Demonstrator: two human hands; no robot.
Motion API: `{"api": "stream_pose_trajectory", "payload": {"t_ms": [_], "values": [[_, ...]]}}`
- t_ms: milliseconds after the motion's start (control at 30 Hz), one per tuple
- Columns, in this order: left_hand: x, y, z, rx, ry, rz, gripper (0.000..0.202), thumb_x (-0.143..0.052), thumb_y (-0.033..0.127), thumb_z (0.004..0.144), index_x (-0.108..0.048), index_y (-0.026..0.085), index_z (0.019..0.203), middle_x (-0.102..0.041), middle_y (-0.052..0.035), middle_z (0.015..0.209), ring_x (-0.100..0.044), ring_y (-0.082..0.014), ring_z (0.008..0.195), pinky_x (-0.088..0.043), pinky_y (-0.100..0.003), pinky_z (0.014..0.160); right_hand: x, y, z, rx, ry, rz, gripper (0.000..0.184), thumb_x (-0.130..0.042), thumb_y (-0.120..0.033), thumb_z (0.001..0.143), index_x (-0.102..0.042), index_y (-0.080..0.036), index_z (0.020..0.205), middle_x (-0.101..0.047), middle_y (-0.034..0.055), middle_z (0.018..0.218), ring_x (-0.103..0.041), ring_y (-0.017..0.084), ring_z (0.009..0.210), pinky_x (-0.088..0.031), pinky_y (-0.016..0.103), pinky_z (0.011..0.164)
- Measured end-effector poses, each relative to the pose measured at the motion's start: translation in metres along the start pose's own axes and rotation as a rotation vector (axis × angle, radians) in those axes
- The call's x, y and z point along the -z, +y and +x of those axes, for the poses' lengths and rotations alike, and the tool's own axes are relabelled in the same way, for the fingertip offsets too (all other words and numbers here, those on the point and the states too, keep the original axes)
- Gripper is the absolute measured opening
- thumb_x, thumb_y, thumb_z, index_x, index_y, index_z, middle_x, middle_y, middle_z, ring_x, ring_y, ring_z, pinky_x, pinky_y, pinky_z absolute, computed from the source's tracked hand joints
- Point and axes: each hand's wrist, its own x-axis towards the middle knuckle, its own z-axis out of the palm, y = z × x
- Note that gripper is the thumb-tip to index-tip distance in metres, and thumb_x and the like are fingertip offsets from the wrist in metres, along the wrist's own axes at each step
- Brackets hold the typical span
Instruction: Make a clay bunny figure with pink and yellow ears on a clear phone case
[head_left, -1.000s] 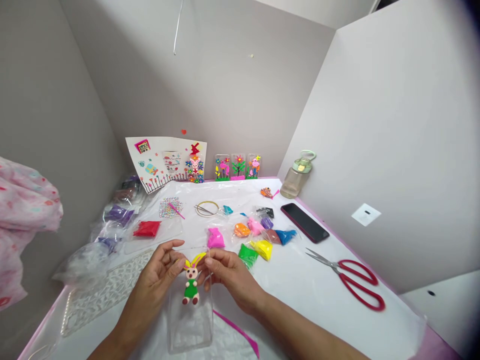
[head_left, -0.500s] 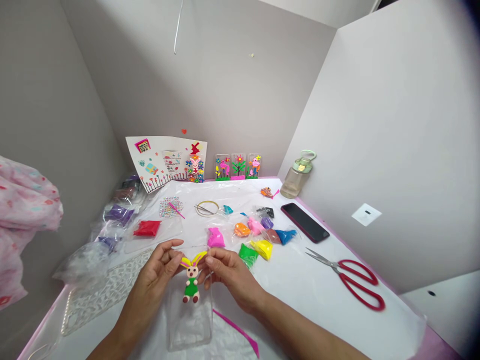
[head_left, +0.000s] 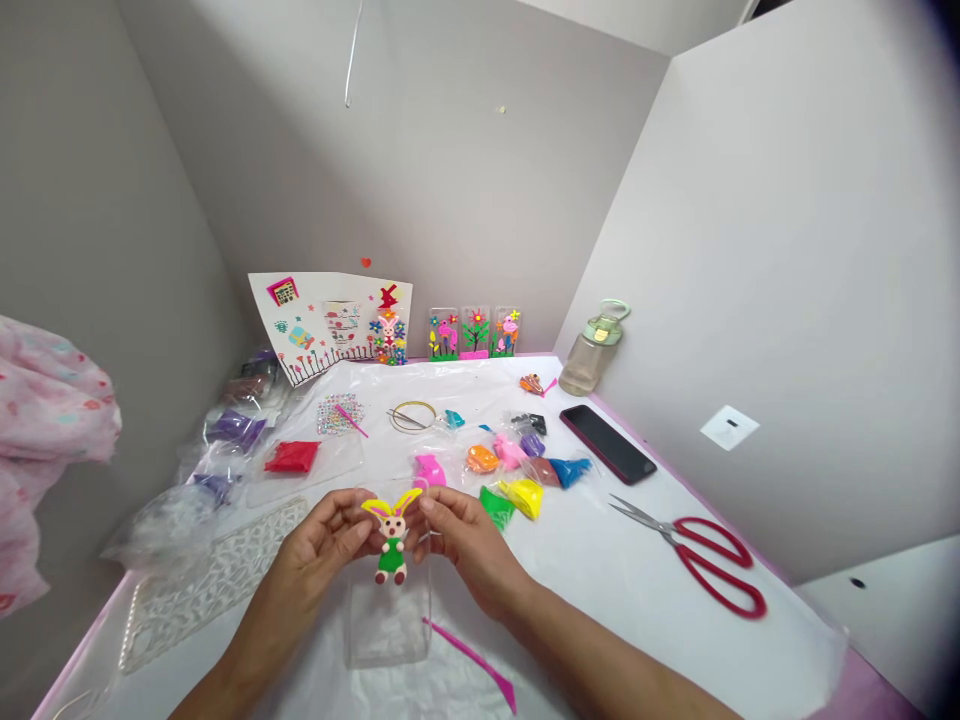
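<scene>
A clear phone case [head_left: 388,630] is held up low in the middle of the head view, tilted towards me. On its upper part is a clay rabbit [head_left: 394,553] with yellow ears lined in pink, a pale face, a green body and brown feet. My left hand [head_left: 328,537] is closed at the case's upper left, its thumb close to the rabbit's left ear. On the other side my right hand [head_left: 466,540] grips the upper right edge, thumb in front beside the right ear. Some fingertips are hidden behind the case.
Bagged clay, such as yellow [head_left: 523,497] and red [head_left: 292,457], lies beyond my hands. Red-handled scissors [head_left: 712,555], a phone [head_left: 607,443] and a bottle [head_left: 592,355] are at right. A pink plastic tool [head_left: 476,665] lies nearby. Decorated cases [head_left: 475,333] lean against the wall.
The case with the rabbit has shifted slightly up and to the right and its tilt has changed. My left index finger, raised before, is now curled down by the case.
</scene>
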Motion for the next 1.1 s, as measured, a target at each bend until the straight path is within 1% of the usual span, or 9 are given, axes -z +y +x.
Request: {"api": "stream_pose_trajectory", "payload": {"t_ms": [100, 167, 267, 367, 533, 633, 733, 833, 1100], "values": [[-0.003, 0.001, -0.001, -0.007, -0.014, -0.004, 0.030, -0.064, 0.043, 0.094, -0.056, 0.024, 0.117, -0.069, -0.0030, 0.098, -0.071, -0.0238, 0.095, -0.056, -0.040, 0.089, -0.002, -0.002, -0.001, 0.002, -0.042, -0.021, 0.031, -0.074, -0.047, 0.085, -0.069, -0.015, 0.085, -0.068, 0.0021, 0.075, -0.063, 0.013, 0.065, -0.046, 0.026, 0.064], [-0.006, 0.002, -0.002, -0.011, -0.030, -0.006, 0.029, -0.064, 0.042, 0.094, -0.057, 0.023, 0.114, -0.070, -0.0036, 0.097, -0.071, -0.0240, 0.092, -0.058, -0.041, 0.086, -0.003, -0.003, -0.002, 0.015, -0.052, -0.057, 0.028, -0.077, -0.042, 0.082, -0.069, -0.015, 0.083, -0.068, 0.0016, 0.073, -0.061, 0.013, 0.062, -0.044, 0.025, 0.063], [-0.010, 0.003, -0.004, -0.013, -0.052, -0.015, 0.027, -0.065, 0.042, 0.094, -0.058, 0.023, 0.112, -0.071, -0.0030, 0.093, -0.071, -0.0233, 0.087, -0.060, -0.039, 0.079, -0.005, -0.006, -0.002, 0.024, -0.033, -0.080, 0.025, -0.081, -0.038, 0.078, -0.070, -0.015, 0.081, -0.068, 0.0008, 0.071, -0.058, 0.011, 0.063, -0.042, 0.023, 0.062], [-0.010, 0.002, -0.004, -0.013, -0.067, -0.023, 0.027, -0.065, 0.043, 0.093, -0.058, 0.024, 0.111, -0.071, -0.0018, 0.092, -0.072, -0.0225, 0.085, -0.061, -0.036, 0.076, -0.006, -0.006, -0.001, 0.009, -0.006, -0.074, 0.024, -0.083, -0.036, 0.075, -0.071, -0.015, 0.078, -0.068, 0.0002, 0.070, -0.057, 0.011, 0.062, -0.042, 0.023, 0.062], [-0.009, 0.000, -0.003, -0.001, -0.056, 0.016, 0.027, -0.066, 0.043, 0.092, -0.059, 0.024, 0.111, -0.070, -0.0018, 0.092, -0.071, -0.0218, 0.088, -0.060, -0.035, 0.082, -0.008, -0.004, -0.001, -0.018, 0.051, -0.072, 0.022, -0.082, -0.035, 0.072, -0.071, -0.015, 0.073, -0.068, 0.0000, 0.065, -0.057, 0.012, 0.058, -0.045, 0.025, 0.060], [-0.010, 0.001, -0.004, 0.003, -0.056, 0.024, 0.027, -0.065, 0.043, 0.093, -0.059, 0.025, 0.111, -0.070, -0.0016, 0.093, -0.072, -0.0219, 0.089, -0.059, -0.035, 0.083, -0.008, -0.003, -0.001, -0.014, 0.040, -0.061, 0.022, -0.081, -0.035, 0.074, -0.071, -0.016, 0.073, -0.067, 0.0001, 0.066, -0.057, 0.012, 0.058, -0.045, 0.025, 0.059], [-0.011, 0.000, -0.004, -0.004, -0.047, 0.014, 0.027, -0.065, 0.043, 0.093, -0.059, 0.025, 0.112, -0.070, -0.0015, 0.094, -0.072, -0.0218, 0.089, -0.060, -0.035, 0.082, -0.006, -0.001, -0.001, 0.004, -0.003, -0.075, 0.026, -0.078, -0.040, 0.079, -0.070, -0.016, 0.073, -0.066, 0.0009, 0.066, -0.057, 0.013, 0.060, -0.046, 0.025, 0.060], [-0.011, 0.001, -0.004, -0.003, -0.050, 0.013, 0.027, -0.065, 0.043, 0.093, -0.059, 0.025, 0.111, -0.070, -0.0015, 0.094, -0.072, -0.0218, 0.090, -0.060, -0.035, 0.082, -0.003, 0.002, 0.000, 0.022, -0.008, -0.102, 0.029, -0.075, -0.043, 0.082, -0.069, -0.016, 0.073, -0.066, 0.0018, 0.067, -0.059, 0.014, 0.064, -0.046, 0.026, 0.061], [-0.011, 0.004, -0.003, 0.003, -0.032, 0.007, 0.028, -0.066, 0.044, 0.092, -0.061, 0.024, 0.111, -0.070, -0.0018, 0.094, -0.072, -0.0218, 0.088, -0.060, -0.035, 0.081, -0.001, 0.004, 0.001, 0.038, -0.030, -0.096, 0.029, -0.073, -0.044, 0.084, -0.071, -0.015, 0.079, -0.066, 0.0025, 0.071, -0.059, 0.014, 0.066, -0.049, 0.027, 0.065]]}}
